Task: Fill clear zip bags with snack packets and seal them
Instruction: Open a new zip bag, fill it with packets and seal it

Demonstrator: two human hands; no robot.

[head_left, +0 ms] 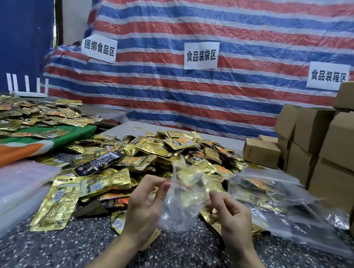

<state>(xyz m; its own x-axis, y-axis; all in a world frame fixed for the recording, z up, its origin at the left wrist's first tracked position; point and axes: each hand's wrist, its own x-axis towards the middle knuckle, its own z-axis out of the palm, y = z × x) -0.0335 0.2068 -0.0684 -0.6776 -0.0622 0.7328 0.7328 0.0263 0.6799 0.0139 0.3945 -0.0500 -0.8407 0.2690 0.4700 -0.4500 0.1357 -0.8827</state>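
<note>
The left hand point(146, 200) and right hand point(229, 219) hold one clear zip bag point(179, 213) between them, just above the table point(173, 261). The left thumb and fingertips pinch the bag's mouth beside its red zip strip. The right fingers are curled onto the opposite side and appear to pinch the film there. This two-point hold probably serves to spread the mouth for loading. Whether the bag holds anything cannot be told through the film. The heap of snack packets point(162, 153) lies directly behind the bag, within short reach. Filled bags point(271, 203) crowd the right, and cardboard boxes point(327, 157) wall that side. Bare table shows only toward the person.
</note>
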